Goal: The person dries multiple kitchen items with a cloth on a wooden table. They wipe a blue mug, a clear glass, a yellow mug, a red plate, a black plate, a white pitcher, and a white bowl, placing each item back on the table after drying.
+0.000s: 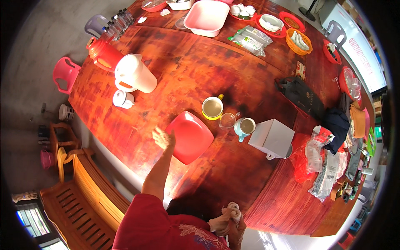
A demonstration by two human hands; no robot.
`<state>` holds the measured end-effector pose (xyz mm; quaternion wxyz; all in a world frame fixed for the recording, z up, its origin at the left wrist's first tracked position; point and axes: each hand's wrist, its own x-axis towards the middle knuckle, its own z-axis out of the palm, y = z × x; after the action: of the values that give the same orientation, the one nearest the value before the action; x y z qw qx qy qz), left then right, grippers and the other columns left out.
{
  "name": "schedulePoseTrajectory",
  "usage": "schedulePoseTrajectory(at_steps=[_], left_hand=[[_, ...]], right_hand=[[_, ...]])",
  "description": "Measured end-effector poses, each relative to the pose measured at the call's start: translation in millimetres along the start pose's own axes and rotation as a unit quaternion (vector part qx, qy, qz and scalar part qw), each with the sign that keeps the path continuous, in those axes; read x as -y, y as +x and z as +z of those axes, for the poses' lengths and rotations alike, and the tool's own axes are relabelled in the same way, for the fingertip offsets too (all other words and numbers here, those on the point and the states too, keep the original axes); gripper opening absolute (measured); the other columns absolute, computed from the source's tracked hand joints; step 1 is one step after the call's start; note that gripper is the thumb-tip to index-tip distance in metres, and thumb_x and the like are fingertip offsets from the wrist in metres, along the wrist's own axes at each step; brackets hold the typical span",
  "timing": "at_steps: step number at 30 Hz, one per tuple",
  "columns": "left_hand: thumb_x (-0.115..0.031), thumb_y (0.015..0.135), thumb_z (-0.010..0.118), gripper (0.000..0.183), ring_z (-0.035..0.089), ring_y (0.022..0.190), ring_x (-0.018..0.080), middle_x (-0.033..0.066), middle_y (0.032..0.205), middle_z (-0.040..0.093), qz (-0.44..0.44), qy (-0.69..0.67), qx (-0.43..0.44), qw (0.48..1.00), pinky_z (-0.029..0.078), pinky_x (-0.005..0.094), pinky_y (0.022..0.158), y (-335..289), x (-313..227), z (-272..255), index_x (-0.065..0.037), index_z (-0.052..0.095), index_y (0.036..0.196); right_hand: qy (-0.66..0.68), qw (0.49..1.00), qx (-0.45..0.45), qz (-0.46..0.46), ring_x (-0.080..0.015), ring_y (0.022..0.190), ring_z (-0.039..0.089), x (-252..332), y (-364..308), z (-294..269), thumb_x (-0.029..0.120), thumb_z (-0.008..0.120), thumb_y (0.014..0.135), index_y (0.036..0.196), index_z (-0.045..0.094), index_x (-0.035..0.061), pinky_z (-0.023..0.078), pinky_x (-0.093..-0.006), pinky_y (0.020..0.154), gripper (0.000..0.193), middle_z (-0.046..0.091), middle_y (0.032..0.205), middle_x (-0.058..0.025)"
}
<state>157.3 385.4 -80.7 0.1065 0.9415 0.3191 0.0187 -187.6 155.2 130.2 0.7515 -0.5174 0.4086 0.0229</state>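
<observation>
My left hand reaches over the table with its fingers apart, holding nothing. It is at the left edge of a square red plate; whether it touches the rim I cannot tell. Low in the view, close to my body, my right hand is closed around a bunched, pale cloth. Beyond the plate stands a yellow mug with a greyish inside. To its right are a small clear glass cup and a light blue mug.
A white box stands right of the mugs, beside plastic bags and a black bag. At the left are a white pitcher, red thermos and white lidded cup. A pink basin sits at the far side.
</observation>
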Motion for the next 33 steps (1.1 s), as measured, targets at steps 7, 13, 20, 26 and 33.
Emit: schedulePoseTrajectory(at_steps=[7,13,20,26,33], left_hand=[[-0.029,0.064,0.074,0.056,0.061,0.092,0.0357,0.0221,0.097,0.062,-0.027,-0.076,0.135,0.988,0.049,0.0424,0.081,2.4,72.7,28.8,-0.001,0.052,0.107],[-0.021,0.066,0.062,0.027,0.050,0.065,0.0217,0.0101,0.073,0.051,-0.160,-0.516,0.186,0.821,0.042,0.0376,0.055,-11.0,87.9,31.3,-0.002,0.051,0.082],[-0.028,0.072,0.063,0.028,0.043,0.074,0.0142,0.0007,0.081,0.047,-0.183,-0.688,0.163,0.683,0.039,0.0298,0.073,-37.8,90.1,5.6,-0.007,0.049,0.083],[-0.057,0.081,0.060,0.073,0.056,0.100,0.0223,0.0095,0.121,0.051,-0.194,-0.675,0.360,0.614,0.047,0.0375,0.086,-90.2,88.9,-84.8,-0.003,0.043,0.128],[-0.048,0.096,0.039,0.056,0.055,0.111,0.0231,0.0108,0.126,0.051,-0.110,-0.730,0.533,0.414,0.050,0.0368,0.088,-169.2,67.5,-210.9,-0.005,0.041,0.130]], right_hand=[[-0.024,1.000,-0.004,0.013,-0.0159,0.099,0.058,-19.2,-8.8,-0.4,0.003,0.051,0.090,0.114,0.056,-0.0004,0.045,-0.0295,0.087,0.025,0.062,0.106,-0.0094],[-0.004,1.000,-0.006,-0.015,-0.0195,0.101,0.059,-14.4,-22.3,19.5,0.005,0.048,0.091,0.118,0.053,-0.0022,0.046,-0.0319,0.090,0.028,0.061,0.109,-0.0121],[0.050,0.998,0.023,-0.039,-0.0208,0.101,0.060,-19.5,-27.0,33.4,0.002,0.049,0.090,0.121,0.051,-0.0030,0.046,-0.0324,0.091,0.032,0.061,0.109,-0.0122],[-0.024,0.984,0.034,-0.171,-0.0191,0.108,0.053,13.6,-21.7,53.8,0.009,0.052,0.089,0.121,0.052,-0.0012,0.042,-0.0293,0.090,0.034,0.057,0.116,-0.0110],[-0.643,0.573,-0.011,-0.509,-0.0350,0.108,0.042,43.3,-25.3,125.9,0.014,0.053,0.086,0.122,0.055,0.0033,0.038,-0.0428,0.095,0.038,0.049,0.119,-0.0121]])
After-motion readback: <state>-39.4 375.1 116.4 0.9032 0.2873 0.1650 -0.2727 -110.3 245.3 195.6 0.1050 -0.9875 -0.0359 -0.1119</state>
